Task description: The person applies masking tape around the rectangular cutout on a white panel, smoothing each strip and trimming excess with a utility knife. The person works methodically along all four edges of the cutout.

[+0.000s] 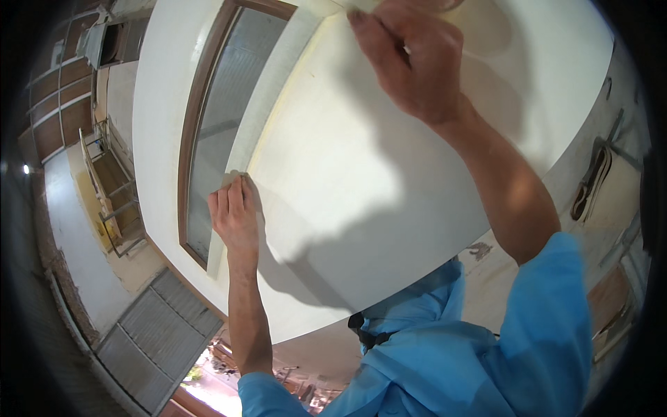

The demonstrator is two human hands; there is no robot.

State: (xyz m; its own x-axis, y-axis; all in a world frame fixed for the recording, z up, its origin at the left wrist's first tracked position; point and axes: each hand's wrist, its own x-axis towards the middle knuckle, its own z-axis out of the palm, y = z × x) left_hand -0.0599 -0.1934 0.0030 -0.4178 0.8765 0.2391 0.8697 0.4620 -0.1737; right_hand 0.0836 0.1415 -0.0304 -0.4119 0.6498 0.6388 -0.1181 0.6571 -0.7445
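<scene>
A large white panel [333, 153], much like a door, carries a long narrow window pane [236, 90] in a brown wooden frame [189, 139]. Beside the pane runs a pale strip with a yellowish edge, looking like masking tape or paper [267, 104]. My left hand [235, 212] rests against this strip low down, its fingers bent and bunched; whatever lies under the fingertips is hidden. At the top, my right hand [415, 62] is closed, thumb and finger pinching near the strip's upper end. Above it, a rounded brownish thing is cut off by the picture edge.
Left of the panel stand a metal-framed rack [114, 187] and a grey ribbed sheet [163, 333]. To the right, metal bars and a folded dark-edged piece [594, 184] are by the floor. My blue-clothed body [431, 354] is close to the panel's near edge.
</scene>
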